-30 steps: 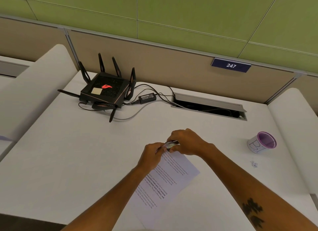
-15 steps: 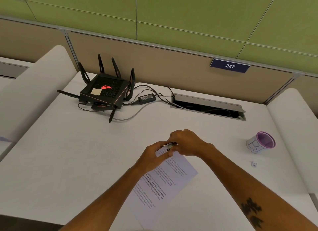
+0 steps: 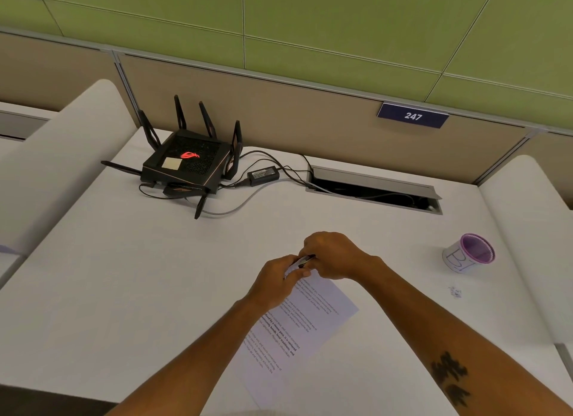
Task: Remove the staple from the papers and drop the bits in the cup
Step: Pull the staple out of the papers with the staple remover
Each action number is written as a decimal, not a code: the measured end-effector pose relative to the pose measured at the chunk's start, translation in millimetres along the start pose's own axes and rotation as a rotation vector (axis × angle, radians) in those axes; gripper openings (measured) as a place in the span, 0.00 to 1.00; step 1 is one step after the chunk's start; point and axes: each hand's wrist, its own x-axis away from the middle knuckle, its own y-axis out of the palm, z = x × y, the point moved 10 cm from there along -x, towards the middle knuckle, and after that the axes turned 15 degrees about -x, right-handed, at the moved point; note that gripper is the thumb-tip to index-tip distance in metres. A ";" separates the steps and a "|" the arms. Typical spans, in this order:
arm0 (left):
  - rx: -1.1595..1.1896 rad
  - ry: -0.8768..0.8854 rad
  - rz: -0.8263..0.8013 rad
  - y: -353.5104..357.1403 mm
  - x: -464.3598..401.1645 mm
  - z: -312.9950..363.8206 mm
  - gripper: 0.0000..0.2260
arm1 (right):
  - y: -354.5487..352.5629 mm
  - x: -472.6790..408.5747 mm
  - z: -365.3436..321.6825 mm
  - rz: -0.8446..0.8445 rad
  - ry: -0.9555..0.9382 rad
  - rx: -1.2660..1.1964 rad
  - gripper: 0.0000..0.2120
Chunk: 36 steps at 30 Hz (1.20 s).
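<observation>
Two hands meet at the far corner of the papers [image 3: 305,325] mid-desk; rest of scene left to right: black router [image 3: 189,162] with antennas sits far-left on the white desk [image 3: 108,291], red logo lit, pale sticker on top. Just right of it a black power brick [image 3: 263,176], cables running from it into the open cable hatch [image 3: 373,189] at the back edge. Left hand [image 3: 276,283] has fingers curled onto the top corner of the papers, pinching it; that corner looks lifted slightly, the rest of the sheets lie flat and angled toward the near edge, printed side up. Right hand [image 3: 333,256] is curled around a small dark tool [image 3: 306,260] with a shiny edge, tool tip right at the pinched corner, touching the left hand's fingers. Staple itself is hidden between fingers and tool, can't tell if it's out. Blue "247" plate [image 3: 413,116] on the tan partition behind. Far right: cup [image 3: 469,254] with purple rim, white side with handwritten marking, upright, well apart from the hands. Small white fleck [image 3: 455,291] on the desk just in front of the cup, too small to identify. Dark tattoo on the right forearm.
</observation>
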 end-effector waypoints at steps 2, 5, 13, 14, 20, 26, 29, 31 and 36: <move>-0.005 0.001 0.008 1.1 0.6 -0.5 0.16 | -0.2 -0.2 -1.9 0.000 -0.010 0.003 0.08; -0.011 -0.010 0.017 2.1 0.8 -0.9 0.15 | -1.2 -1.5 -2.7 0.000 -0.010 0.007 0.08; 0.032 -0.025 0.014 -7.9 3.8 5.2 0.13 | -0.8 -1.4 8.3 -0.037 0.031 -0.117 0.12; 0.033 -0.023 0.023 -9.6 4.0 5.3 0.15 | -1.3 -0.8 10.4 -0.039 0.041 -0.136 0.13; 0.058 -0.072 0.040 -15.4 5.3 2.1 0.14 | -16.6 5.1 35.7 0.086 0.170 -0.285 0.21; 0.072 -0.112 0.093 -24.3 6.8 0.2 0.11 | -28.8 25.7 53.7 0.356 0.279 -0.612 0.22; 0.093 -0.165 0.159 -31.9 8.1 -3.4 0.11 | -27.9 43.6 42.8 0.525 0.270 -0.738 0.19; 0.138 -0.198 0.205 -35.6 8.5 -4.3 0.10 | -22.2 57.0 33.3 0.646 0.261 -0.789 0.13; 0.311 -0.242 0.282 -39.0 10.8 2.4 0.08 | 11.1 71.9 18.8 0.789 0.310 -0.794 0.07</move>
